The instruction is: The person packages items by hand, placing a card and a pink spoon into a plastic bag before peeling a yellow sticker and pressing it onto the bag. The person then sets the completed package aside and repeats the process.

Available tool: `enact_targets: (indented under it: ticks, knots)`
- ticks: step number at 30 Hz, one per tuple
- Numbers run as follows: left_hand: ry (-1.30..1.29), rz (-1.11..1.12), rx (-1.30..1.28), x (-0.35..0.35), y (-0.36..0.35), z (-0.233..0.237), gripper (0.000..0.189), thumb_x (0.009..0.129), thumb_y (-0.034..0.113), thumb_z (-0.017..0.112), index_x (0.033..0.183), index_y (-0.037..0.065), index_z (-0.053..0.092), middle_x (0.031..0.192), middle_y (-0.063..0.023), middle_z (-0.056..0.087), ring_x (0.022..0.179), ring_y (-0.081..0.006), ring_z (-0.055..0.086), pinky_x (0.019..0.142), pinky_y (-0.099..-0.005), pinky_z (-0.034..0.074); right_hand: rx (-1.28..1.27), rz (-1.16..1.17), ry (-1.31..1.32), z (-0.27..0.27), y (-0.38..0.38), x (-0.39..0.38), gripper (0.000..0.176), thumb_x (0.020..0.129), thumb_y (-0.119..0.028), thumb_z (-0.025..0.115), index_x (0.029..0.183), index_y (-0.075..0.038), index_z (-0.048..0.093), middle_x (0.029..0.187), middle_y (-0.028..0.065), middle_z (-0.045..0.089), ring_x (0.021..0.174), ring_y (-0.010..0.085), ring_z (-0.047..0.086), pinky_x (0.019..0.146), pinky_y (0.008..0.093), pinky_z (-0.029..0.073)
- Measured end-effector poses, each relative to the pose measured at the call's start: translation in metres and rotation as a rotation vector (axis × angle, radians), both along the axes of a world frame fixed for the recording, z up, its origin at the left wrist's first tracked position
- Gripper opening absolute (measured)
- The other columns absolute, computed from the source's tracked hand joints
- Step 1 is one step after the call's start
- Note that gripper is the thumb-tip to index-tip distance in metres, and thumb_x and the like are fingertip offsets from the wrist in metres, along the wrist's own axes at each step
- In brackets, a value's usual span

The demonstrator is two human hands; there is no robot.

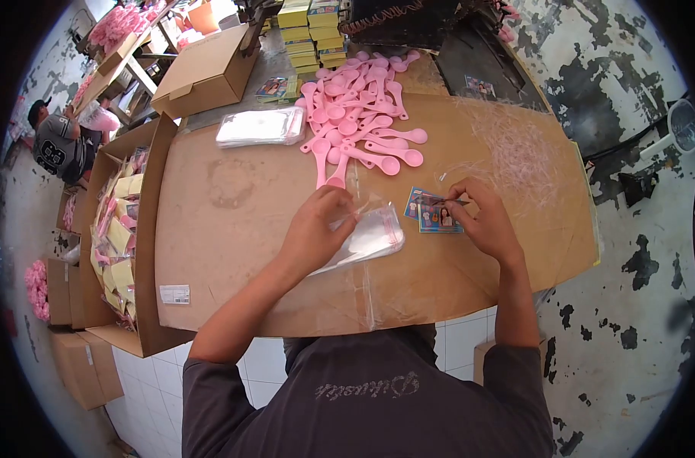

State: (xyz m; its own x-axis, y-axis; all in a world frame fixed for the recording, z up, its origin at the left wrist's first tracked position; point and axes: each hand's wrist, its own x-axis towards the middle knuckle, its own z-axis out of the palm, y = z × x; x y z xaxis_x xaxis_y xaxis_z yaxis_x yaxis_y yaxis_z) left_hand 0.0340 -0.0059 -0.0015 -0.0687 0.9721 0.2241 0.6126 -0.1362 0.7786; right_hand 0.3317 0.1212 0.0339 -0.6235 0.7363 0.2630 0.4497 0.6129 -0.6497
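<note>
Dark grey shirt fabric point(363, 389) fills the bottom of the view, and both forearms reach out from it over the cardboard-covered tabletop point(233, 214). Just short of the heap of pink spoons point(363, 114), the left hand point(317, 229) lies with its fingers curled down on the mouth of a clear bag point(366, 240). The bag is thin, glossy and flat, with its open end towards the heap. Beside it, short of the heap and to its right, the right hand point(481, 221) pinches the top edge of a few small printed cards point(437, 217) between thumb and fingertips. The cards are blue-edged with tiny figures on them, too small to make out.

Left of the heap lies a stack of clear bags point(260, 126), with bare cardboard between it and the hands. Right of the heap, thin plastic scraps point(515, 145) are strewn towards the tabletop's edge. Far left of the heap, an open carton point(122, 237) holds packed yellow items, partly hidden by its flap. How many cards the right hand has is hidden under its fingers.
</note>
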Motion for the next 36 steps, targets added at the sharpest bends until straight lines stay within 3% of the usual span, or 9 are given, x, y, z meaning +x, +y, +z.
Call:
enact_targets:
  ticks: [2, 5, 8, 11, 17, 23, 33, 36]
  knots:
    - [-0.214, -0.039, -0.073, -0.005, -0.002, 0.001, 0.020, 0.093, 0.009, 0.076, 0.104, 0.002, 0.061, 0.116, -0.0115, 0.071, 0.102, -0.0210, 0.071, 0.089, -0.0359, 0.056, -0.089, 0.037, 0.031, 0.006, -0.004, -0.009, 0.014, 0.093, -0.005, 0.072, 0.106, -0.001, 0.067, 0.096, 0.0096, 0.071, 0.089, 0.0204, 0.066, 0.081, 0.0344, 0.051]
    - [-0.805, -0.097, -0.240, -0.006, -0.003, -0.001, 0.038, 0.095, 0.006, 0.074, 0.127, 0.003, 0.054, 0.117, -0.0139, 0.072, 0.103, -0.0163, 0.070, 0.086, -0.0311, 0.056, -0.289, 0.067, 0.071, 0.014, -0.008, -0.032, 0.018, 0.095, -0.004, 0.070, 0.112, -0.001, 0.068, 0.098, 0.0075, 0.072, 0.088, 0.0127, 0.066, 0.079, 0.0300, 0.053]
    - [-0.871, -0.092, -0.248, -0.001, -0.004, 0.006, 0.062, 0.094, 0.003, 0.074, 0.145, 0.003, 0.040, 0.111, -0.0143, 0.073, 0.098, -0.0157, 0.071, 0.083, -0.0269, 0.056, -0.419, 0.119, 0.158, 0.009, -0.005, -0.055, 0.020, 0.095, -0.005, 0.071, 0.114, 0.000, 0.069, 0.097, 0.0076, 0.073, 0.089, 0.0125, 0.068, 0.079, 0.0306, 0.055]
    - [-0.866, -0.138, -0.321, -0.006, -0.005, 0.002, 0.064, 0.095, 0.005, 0.074, 0.149, 0.001, 0.040, 0.108, -0.0120, 0.075, 0.095, -0.0144, 0.072, 0.080, -0.0265, 0.056, -0.412, 0.158, 0.185, 0.005, -0.002, -0.065, 0.021, 0.095, -0.006, 0.072, 0.115, 0.001, 0.069, 0.097, 0.0077, 0.073, 0.090, 0.0133, 0.068, 0.079, 0.0313, 0.055]
    - [-0.804, -0.028, -0.360, -0.006, -0.001, -0.014, 0.047, 0.099, 0.010, 0.072, 0.139, -0.004, 0.052, 0.099, -0.0093, 0.077, 0.086, -0.0118, 0.073, 0.076, -0.0238, 0.055, -0.350, 0.172, 0.165, 0.014, -0.002, -0.068, 0.021, 0.095, -0.005, 0.071, 0.116, 0.000, 0.070, 0.102, 0.0070, 0.072, 0.093, 0.0123, 0.067, 0.081, 0.0307, 0.054]
    - [-0.816, -0.043, -0.343, -0.003, -0.005, -0.005, 0.044, 0.098, 0.012, 0.074, 0.135, -0.006, 0.058, 0.093, -0.0093, 0.078, 0.084, -0.0064, 0.068, 0.074, -0.0227, 0.053, -0.386, 0.200, 0.306, 0.007, 0.006, -0.071, 0.021, 0.096, -0.005, 0.070, 0.116, 0.000, 0.071, 0.104, 0.0062, 0.072, 0.092, 0.0113, 0.065, 0.082, 0.0299, 0.053]
    - [-0.847, -0.140, -0.328, 0.001, -0.009, -0.005, 0.038, 0.100, 0.008, 0.069, 0.134, -0.006, 0.059, 0.111, -0.0127, 0.077, 0.098, -0.0168, 0.075, 0.079, -0.0264, 0.058, -0.247, 0.399, 0.030, 0.016, 0.007, -0.081, 0.020, 0.096, -0.006, 0.070, 0.115, -0.004, 0.073, 0.104, 0.0069, 0.071, 0.093, 0.0141, 0.066, 0.081, 0.0315, 0.053]
    - [-0.845, -0.143, -0.317, 0.000, -0.009, -0.010, 0.037, 0.100, 0.007, 0.069, 0.134, -0.005, 0.060, 0.113, -0.0121, 0.076, 0.099, -0.0174, 0.075, 0.079, -0.0265, 0.059, -0.320, 0.259, 0.120, 0.022, 0.011, -0.081, 0.020, 0.096, -0.006, 0.070, 0.115, -0.003, 0.073, 0.107, 0.0066, 0.071, 0.096, 0.0131, 0.066, 0.082, 0.0305, 0.053]
